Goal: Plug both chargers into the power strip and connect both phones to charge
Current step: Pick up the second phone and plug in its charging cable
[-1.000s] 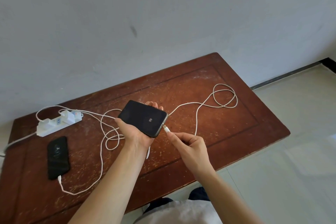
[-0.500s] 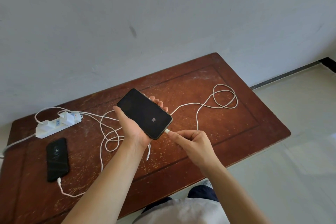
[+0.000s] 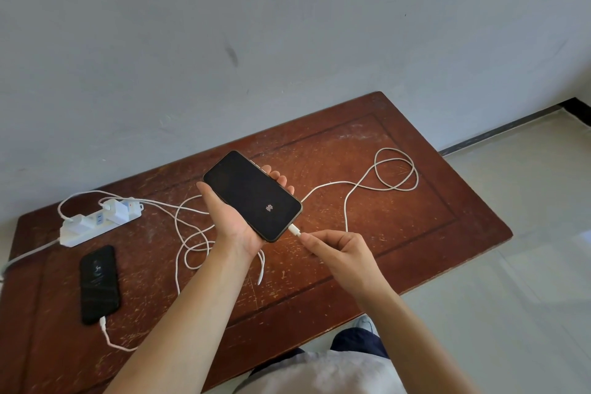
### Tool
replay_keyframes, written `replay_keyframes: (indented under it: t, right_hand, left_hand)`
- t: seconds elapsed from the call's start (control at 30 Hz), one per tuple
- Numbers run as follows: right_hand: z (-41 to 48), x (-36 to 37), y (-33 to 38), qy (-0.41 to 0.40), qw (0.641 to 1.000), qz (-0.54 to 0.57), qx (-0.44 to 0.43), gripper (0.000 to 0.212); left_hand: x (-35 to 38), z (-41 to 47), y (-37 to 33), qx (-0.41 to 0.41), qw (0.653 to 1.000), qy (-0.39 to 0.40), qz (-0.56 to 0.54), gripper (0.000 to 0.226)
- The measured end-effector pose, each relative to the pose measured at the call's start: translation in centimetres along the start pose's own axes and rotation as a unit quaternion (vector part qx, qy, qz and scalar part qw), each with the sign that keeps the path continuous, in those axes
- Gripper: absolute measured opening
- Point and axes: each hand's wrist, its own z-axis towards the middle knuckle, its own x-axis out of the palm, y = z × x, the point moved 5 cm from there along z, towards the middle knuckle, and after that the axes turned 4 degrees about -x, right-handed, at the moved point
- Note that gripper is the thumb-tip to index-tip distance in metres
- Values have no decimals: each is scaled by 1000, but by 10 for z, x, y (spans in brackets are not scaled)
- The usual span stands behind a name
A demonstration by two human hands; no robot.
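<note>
Against a bare grey wall, the worn wooden surface carries the power strip with both chargers and one cabled phone, while the left hand cradles the second phone screen-up so the right hand, pinching the connector, can seat it.

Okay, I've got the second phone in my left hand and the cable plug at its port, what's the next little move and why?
Probably let go of the plug with your right hand and lay the phone on the table. The white connector looks seated in the bottom edge and the screen shows a small symbol, possibly charging. The other phone already lies cabled near the power strip.
</note>
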Motion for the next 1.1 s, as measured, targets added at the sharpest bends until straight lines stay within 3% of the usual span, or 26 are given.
replay_keyframes:
  t: [0.27, 0.53, 1.1]
  right_hand:
    - [0, 3, -1, -5, 1000, 13, 4, 18]
    - [0, 5, -4, -7, 1000, 10, 6, 14]
    - [5, 2, -10, 4, 999, 9, 32, 16]
  left_hand:
    - [6, 2, 2, -3, 999, 27, 21, 101]
    - [2, -4, 2, 1, 999, -7, 53, 93]
    - [1, 3, 12, -33, 999, 18, 23, 105]
